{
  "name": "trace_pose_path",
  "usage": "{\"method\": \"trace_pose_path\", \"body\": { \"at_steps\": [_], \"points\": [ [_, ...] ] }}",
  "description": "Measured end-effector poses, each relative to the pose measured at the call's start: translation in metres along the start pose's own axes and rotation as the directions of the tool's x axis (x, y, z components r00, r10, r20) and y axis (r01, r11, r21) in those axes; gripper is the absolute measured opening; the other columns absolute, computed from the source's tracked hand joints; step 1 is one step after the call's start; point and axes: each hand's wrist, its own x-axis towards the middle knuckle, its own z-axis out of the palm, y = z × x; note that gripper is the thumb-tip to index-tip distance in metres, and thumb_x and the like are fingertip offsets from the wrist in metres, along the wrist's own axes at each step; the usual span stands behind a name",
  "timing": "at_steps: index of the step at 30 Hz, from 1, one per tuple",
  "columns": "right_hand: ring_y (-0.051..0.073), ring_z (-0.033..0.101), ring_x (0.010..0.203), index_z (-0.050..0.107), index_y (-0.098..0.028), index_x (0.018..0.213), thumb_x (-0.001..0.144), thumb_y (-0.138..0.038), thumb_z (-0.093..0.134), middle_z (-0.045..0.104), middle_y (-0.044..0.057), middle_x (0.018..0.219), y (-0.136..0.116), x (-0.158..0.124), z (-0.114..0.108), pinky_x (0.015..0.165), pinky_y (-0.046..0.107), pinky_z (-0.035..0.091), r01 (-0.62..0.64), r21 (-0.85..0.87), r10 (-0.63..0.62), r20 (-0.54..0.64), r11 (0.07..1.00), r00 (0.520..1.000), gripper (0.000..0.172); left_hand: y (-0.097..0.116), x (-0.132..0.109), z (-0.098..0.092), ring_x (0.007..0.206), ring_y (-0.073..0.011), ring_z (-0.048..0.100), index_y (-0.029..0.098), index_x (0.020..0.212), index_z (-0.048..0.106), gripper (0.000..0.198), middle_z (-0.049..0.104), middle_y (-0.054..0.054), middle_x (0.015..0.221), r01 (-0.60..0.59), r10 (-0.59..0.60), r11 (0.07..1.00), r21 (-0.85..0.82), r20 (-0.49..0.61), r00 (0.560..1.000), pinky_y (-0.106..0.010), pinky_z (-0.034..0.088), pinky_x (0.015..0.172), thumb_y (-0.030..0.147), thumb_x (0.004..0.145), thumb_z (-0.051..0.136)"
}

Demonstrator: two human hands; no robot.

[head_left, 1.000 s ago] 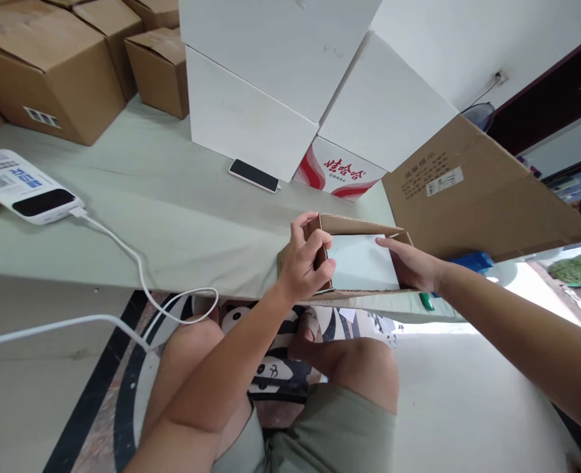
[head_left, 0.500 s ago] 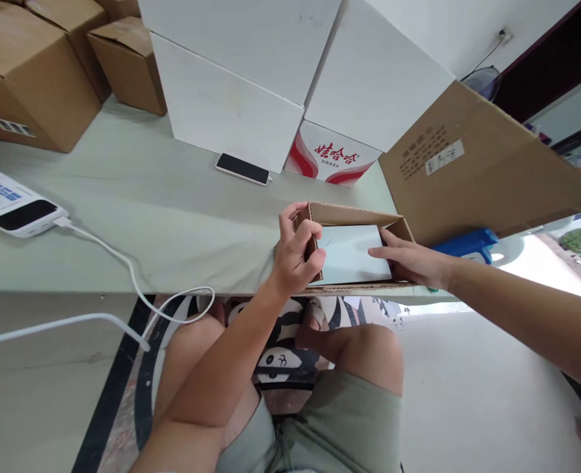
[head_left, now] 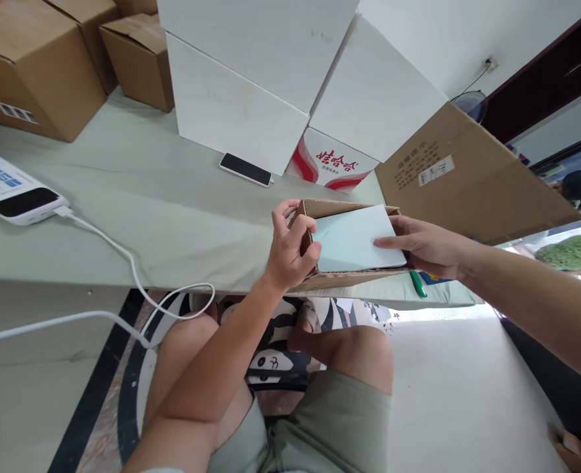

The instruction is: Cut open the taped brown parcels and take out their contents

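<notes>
An open cardboard box stands at the table's front edge, with a pale blue-white box inside it. The pale box sits tilted, its right end raised to the carton's rim. My left hand is closed around the carton's left wall, fingers curled over the edge. On the other side my right hand grips the right end of the pale box, thumb on its top face and the other fingers behind it, partly hidden.
A phone lies behind the carton, before stacked white boxes and a red-and-white printed box. A white device with a cable lies left. Brown cartons stand back left; a large cardboard panel leans right. A green object lies near the edge.
The right end of the pale box has risen out of the carton with my right hand, tilting it. My left hand keeps its hold on the carton wall. The view has shifted slightly.
</notes>
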Motion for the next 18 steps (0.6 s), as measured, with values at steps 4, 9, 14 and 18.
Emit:
{"method": "trace_pose_path", "body": {
  "at_steps": [4, 9, 14, 18],
  "points": [
    [0.02, 0.072, 0.094, 0.063, -0.03, 0.117, 0.073, -0.018, 0.083, 0.071, 0.004, 0.124, -0.016, -0.017, -0.012, 0.067, 0.03, 0.068, 0.037, -0.029, -0.036, 0.022, 0.999, 0.999, 0.051, -0.004, 0.002, -0.012, 0.149, -0.0382, 0.034, 0.025, 0.107, 0.053, 0.057, 0.033, -0.014, 0.146, 0.003, 0.009, 0.997, -0.076, 0.159, 0.987, -0.058, 0.038, 0.121, 0.079, 0.09, 0.05],
    [0.015, 0.068, 0.079, 0.059, -0.031, 0.121, 0.073, -0.014, 0.078, 0.07, 0.001, 0.102, -0.027, -0.033, -0.036, 0.058, 0.024, 0.063, 0.121, -0.017, -0.122, -0.134, 0.993, 0.983, 0.055, -0.004, 0.006, -0.023, 0.159, -0.0453, 0.016, 0.03, 0.127, 0.047, 0.093, 0.012, -0.016, 0.166, 0.068, -0.024, 0.994, -0.084, 0.44, 0.898, -0.066, 0.033, 0.123, 0.081, 0.058, 0.083],
    [0.015, 0.066, 0.078, 0.062, -0.031, 0.115, 0.07, -0.016, 0.077, 0.068, 0.001, 0.099, -0.026, -0.035, -0.052, 0.058, 0.026, 0.064, 0.146, 0.003, -0.143, -0.182, 0.989, 0.973, 0.05, -0.003, 0.008, -0.024, 0.159, -0.0451, 0.015, 0.033, 0.139, 0.04, 0.104, 0.009, -0.016, 0.168, 0.082, -0.078, 0.997, 0.013, 0.469, 0.88, -0.069, 0.03, 0.124, 0.051, 0.054, 0.097],
    [0.018, 0.068, 0.079, 0.07, -0.031, 0.103, 0.068, -0.023, 0.075, 0.071, 0.004, 0.106, -0.025, -0.036, -0.079, 0.057, 0.031, 0.065, 0.214, -0.033, -0.216, -0.236, 0.976, 0.948, 0.036, 0.0, 0.008, -0.024, 0.156, -0.0447, 0.024, 0.033, 0.136, 0.041, 0.098, 0.013, -0.015, 0.166, 0.075, -0.077, 0.997, 0.022, 0.458, 0.886, -0.065, 0.037, 0.121, 0.047, 0.056, 0.096]
  ]
}}
